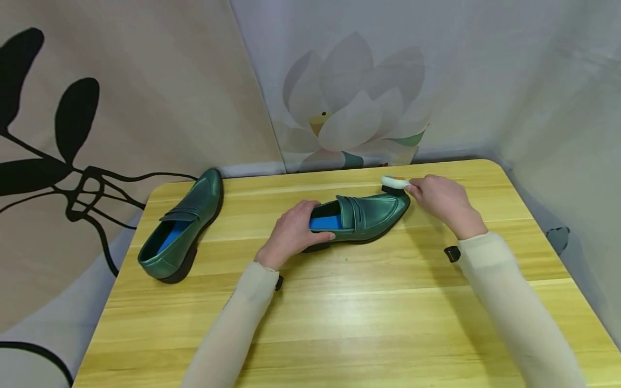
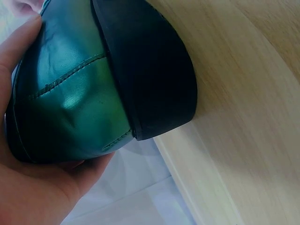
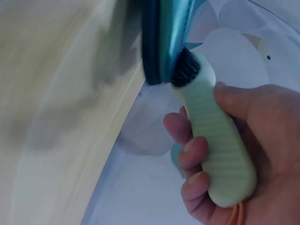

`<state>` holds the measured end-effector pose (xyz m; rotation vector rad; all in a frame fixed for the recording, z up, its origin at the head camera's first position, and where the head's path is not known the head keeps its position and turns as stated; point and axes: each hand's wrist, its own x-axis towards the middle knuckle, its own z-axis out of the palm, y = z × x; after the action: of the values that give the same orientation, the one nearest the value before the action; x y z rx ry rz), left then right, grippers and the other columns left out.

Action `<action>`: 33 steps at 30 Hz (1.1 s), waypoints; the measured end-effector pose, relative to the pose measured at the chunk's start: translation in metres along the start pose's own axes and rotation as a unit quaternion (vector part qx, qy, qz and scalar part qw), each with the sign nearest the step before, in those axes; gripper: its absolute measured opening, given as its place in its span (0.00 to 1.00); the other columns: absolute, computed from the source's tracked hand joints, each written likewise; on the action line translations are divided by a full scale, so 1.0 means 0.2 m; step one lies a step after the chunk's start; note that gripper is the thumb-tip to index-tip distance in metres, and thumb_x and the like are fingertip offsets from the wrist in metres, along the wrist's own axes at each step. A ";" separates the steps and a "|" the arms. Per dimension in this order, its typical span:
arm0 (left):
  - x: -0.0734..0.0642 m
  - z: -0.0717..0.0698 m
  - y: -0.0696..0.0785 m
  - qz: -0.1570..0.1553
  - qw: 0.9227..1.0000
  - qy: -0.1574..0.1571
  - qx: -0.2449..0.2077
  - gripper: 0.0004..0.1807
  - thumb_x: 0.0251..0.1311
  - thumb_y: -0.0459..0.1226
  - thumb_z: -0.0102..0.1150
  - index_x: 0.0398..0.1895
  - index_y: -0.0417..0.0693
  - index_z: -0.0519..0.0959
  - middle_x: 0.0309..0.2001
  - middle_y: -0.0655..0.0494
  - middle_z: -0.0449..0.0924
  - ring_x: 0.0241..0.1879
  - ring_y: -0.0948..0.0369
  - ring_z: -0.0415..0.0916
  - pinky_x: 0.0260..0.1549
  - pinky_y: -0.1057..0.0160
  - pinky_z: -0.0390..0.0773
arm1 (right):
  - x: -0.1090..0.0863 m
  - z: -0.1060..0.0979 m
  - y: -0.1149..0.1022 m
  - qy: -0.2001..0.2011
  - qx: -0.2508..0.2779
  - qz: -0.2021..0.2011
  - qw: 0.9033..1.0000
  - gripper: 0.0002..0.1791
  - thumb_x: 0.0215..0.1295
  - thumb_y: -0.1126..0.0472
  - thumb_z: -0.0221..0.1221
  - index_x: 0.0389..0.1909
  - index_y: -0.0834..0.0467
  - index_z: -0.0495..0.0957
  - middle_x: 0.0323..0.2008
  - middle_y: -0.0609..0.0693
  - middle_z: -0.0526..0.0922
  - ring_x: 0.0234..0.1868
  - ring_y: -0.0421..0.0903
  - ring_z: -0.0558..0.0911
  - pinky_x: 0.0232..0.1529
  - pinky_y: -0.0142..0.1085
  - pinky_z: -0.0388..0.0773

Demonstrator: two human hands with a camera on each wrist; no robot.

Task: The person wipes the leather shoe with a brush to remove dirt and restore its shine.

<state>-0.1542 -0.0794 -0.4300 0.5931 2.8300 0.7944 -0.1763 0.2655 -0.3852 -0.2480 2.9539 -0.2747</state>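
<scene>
A green loafer [image 1: 378, 213] with a blue insole lies at mid-table, its toe toward the right. My left hand [image 1: 296, 229] grips it at the heel end, thumb along the near side. In the left wrist view the heel's black sole [image 2: 150, 70] faces the camera. My right hand [image 1: 440, 202] holds a pale green shoe brush [image 3: 220, 145], fingers wrapped round its ribbed handle. The brush's dark bristles [image 3: 185, 69] press against the loafer's toe. At the table's left stands a second green loafer [image 1: 186, 223], touched by neither hand.
The wooden table [image 1: 359, 318] has a rounded far right corner. Behind it hangs a pale curtain [image 1: 184, 97] printed with a flower and dark leaves. An orange cord loop [image 3: 238, 213] hangs from the brush's handle end.
</scene>
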 end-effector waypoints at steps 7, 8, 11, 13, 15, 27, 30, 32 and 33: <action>0.00 0.00 0.00 -0.004 1.000 -0.001 -0.003 0.47 0.55 0.59 0.75 0.71 0.44 0.71 0.63 0.47 0.76 0.54 0.51 0.76 0.55 0.47 0.78 | 0.05 0.00 -0.08 -0.013 -0.010 -0.035 0.999 0.21 0.81 0.51 0.53 0.64 0.59 0.80 0.43 0.59 0.85 0.34 0.55 0.79 0.31 0.50 0.74; 0.00 0.00 0.00 -0.004 1.000 -0.001 -0.004 0.47 0.55 0.60 0.75 0.71 0.44 0.71 0.63 0.47 0.76 0.54 0.51 0.76 0.55 0.47 0.78 | 0.04 0.00 -0.08 -0.013 -0.008 -0.035 0.999 0.22 0.81 0.51 0.53 0.65 0.60 0.80 0.44 0.60 0.86 0.35 0.55 0.79 0.31 0.50 0.74; 0.00 0.01 0.00 -0.004 1.000 -0.002 -0.004 0.46 0.55 0.60 0.75 0.71 0.44 0.71 0.64 0.47 0.76 0.54 0.51 0.76 0.55 0.47 0.79 | 0.02 0.01 -0.06 -0.007 0.008 -0.025 1.000 0.24 0.81 0.51 0.53 0.68 0.62 0.77 0.45 0.62 0.85 0.34 0.55 0.78 0.30 0.49 0.73; 0.00 0.01 0.00 -0.005 1.000 -0.002 -0.004 0.47 0.55 0.60 0.75 0.71 0.44 0.71 0.64 0.47 0.76 0.54 0.51 0.76 0.55 0.47 0.79 | 0.00 0.03 -0.04 0.003 0.024 -0.014 1.000 0.25 0.82 0.51 0.51 0.69 0.63 0.75 0.42 0.62 0.84 0.32 0.54 0.77 0.28 0.47 0.71; 0.00 0.01 0.00 -0.004 1.000 -0.001 -0.003 0.47 0.55 0.60 0.75 0.71 0.44 0.71 0.64 0.47 0.76 0.54 0.51 0.76 0.55 0.47 0.79 | -0.02 0.06 0.00 0.012 0.048 -0.001 0.999 0.26 0.83 0.50 0.48 0.68 0.64 0.75 0.36 0.60 0.82 0.29 0.53 0.74 0.26 0.46 0.68; 0.00 0.00 -0.01 -0.005 1.000 0.002 -0.005 0.46 0.55 0.59 0.75 0.70 0.44 0.71 0.63 0.47 0.76 0.54 0.51 0.76 0.56 0.47 0.78 | -0.22 0.17 0.19 0.037 0.133 0.047 0.989 0.33 0.85 0.45 0.37 0.68 0.69 0.70 0.28 0.55 0.73 0.25 0.52 0.70 0.26 0.43 0.65; 0.00 0.00 -0.01 -0.004 1.000 0.001 -0.005 0.46 0.55 0.59 0.75 0.70 0.44 0.71 0.63 0.47 0.76 0.53 0.51 0.76 0.55 0.47 0.79 | -0.27 0.19 0.21 0.034 0.142 0.040 0.988 0.33 0.85 0.46 0.38 0.69 0.71 0.67 0.30 0.57 0.75 0.24 0.50 0.70 0.25 0.43 0.66; 0.00 0.00 -0.01 -0.005 1.000 0.001 -0.005 0.46 0.55 0.59 0.75 0.70 0.44 0.71 0.62 0.47 0.76 0.53 0.51 0.76 0.55 0.47 0.79 | -0.29 0.20 0.21 0.032 0.150 0.031 0.988 0.33 0.85 0.47 0.41 0.70 0.72 0.65 0.35 0.61 0.78 0.24 0.50 0.71 0.25 0.42 0.68; 0.00 0.00 -0.01 -0.006 1.000 0.001 -0.005 0.46 0.55 0.59 0.75 0.70 0.44 0.71 0.62 0.47 0.76 0.53 0.51 0.76 0.54 0.47 0.79 | -0.30 0.21 0.21 0.032 0.152 0.025 0.988 0.33 0.85 0.47 0.42 0.71 0.72 0.65 0.38 0.64 0.80 0.26 0.50 0.73 0.26 0.42 0.69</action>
<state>-0.1544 -0.0805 -0.4306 0.5733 2.8273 0.8062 -0.1175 0.3103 -0.4256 -0.1256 2.9211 -0.7288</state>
